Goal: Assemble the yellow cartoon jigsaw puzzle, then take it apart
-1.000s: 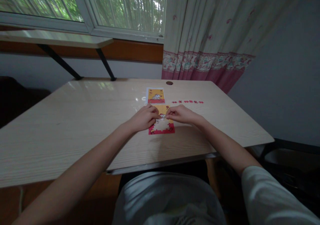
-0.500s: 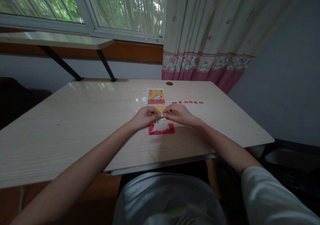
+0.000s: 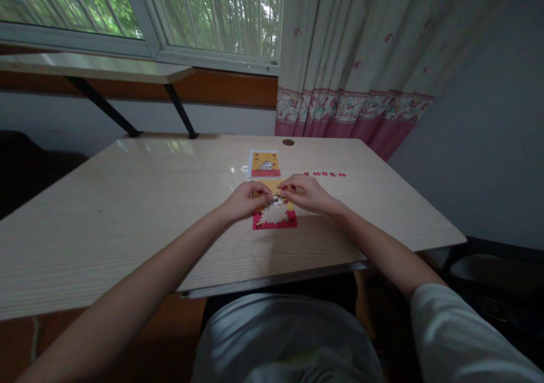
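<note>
A partly assembled jigsaw puzzle [image 3: 276, 223] lies on the table, with a red lower border, a yellow upper part and a gap showing bare wood in its middle. My left hand [image 3: 247, 198] bends over its left side, thumb and forefinger pinched at the white and black pieces near the centre. From the right, my right hand [image 3: 308, 194] reaches over the upper right side, its fingertips closed together just above those pieces. Whatever either pinch holds is too small to make out. Beyond the puzzle lies a picture card [image 3: 266, 164] showing a white animal on yellow and red.
Several loose red puzzle pieces [image 3: 325, 174] form a row right of the card. The wooden table [image 3: 140, 218] has a round cable hole [image 3: 288, 142] near its back edge. A raised shelf [image 3: 97, 68] stands at the back left, and a curtain [image 3: 340, 99] hangs behind.
My right fingertips have shifted slightly right and away from the left fingertips, uncovering more of the white pieces. My left hand has barely moved.
</note>
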`<state>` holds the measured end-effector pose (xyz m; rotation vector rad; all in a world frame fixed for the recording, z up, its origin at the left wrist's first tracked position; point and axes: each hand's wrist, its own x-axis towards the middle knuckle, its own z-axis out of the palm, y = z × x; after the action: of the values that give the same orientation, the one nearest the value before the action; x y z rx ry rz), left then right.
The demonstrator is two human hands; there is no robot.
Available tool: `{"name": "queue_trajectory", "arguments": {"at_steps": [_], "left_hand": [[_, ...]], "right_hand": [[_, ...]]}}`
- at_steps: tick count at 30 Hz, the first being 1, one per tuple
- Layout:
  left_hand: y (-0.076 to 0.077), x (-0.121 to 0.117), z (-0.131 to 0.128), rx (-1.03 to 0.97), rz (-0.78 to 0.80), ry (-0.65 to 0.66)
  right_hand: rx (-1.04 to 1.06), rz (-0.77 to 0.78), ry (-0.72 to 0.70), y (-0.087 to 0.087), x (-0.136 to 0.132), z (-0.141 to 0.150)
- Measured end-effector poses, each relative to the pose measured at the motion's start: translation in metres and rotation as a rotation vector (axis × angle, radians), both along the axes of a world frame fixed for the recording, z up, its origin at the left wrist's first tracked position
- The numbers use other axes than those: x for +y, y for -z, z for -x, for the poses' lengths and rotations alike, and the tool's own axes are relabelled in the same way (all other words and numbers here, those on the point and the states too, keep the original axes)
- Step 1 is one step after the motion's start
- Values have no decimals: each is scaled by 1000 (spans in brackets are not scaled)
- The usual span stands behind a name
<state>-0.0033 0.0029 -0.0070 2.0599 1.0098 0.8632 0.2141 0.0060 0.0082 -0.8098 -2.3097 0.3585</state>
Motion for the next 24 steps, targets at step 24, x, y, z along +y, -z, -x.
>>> {"name": "queue_trajectory", "arguments": {"at_steps": [24], "left_hand": [[-6,-3,-1,117,-96,84]], "right_hand": [[-90,-3,-25,-7,9,-13]]}}
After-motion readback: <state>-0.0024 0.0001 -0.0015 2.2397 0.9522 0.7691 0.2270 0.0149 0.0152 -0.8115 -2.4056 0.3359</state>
